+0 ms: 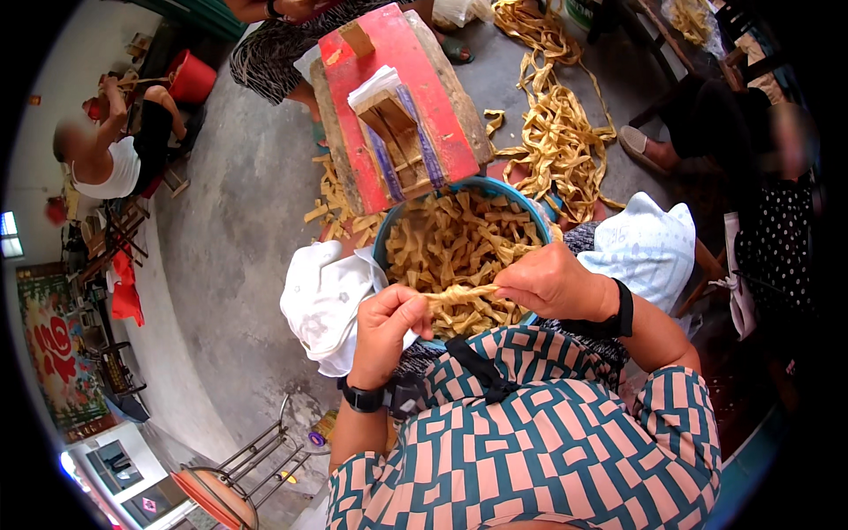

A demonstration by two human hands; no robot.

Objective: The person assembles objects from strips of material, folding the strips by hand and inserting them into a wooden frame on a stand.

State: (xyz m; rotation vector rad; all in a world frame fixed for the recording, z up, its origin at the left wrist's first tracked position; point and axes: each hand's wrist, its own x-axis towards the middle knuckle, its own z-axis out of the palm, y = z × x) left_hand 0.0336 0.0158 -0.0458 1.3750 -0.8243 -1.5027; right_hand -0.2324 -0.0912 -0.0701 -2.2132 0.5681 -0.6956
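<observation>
A tan twisted strip (459, 294) stretches between both my hands above a blue basin (511, 190) filled with many knotted tan strips (450, 243). My left hand (386, 329) pinches the strip's left end with closed fingers. My right hand (552, 281) grips its right end. Both wrists wear black bands. The basin sits just in front of my lap.
A red wooden bench (402, 97) with a wooden jig stands beyond the basin. Long tan ribbons (556, 132) pile on the concrete floor at right. White cloths (327, 300) lie on both sides. Other people sit at far left and right. A stool (225, 495) stands lower left.
</observation>
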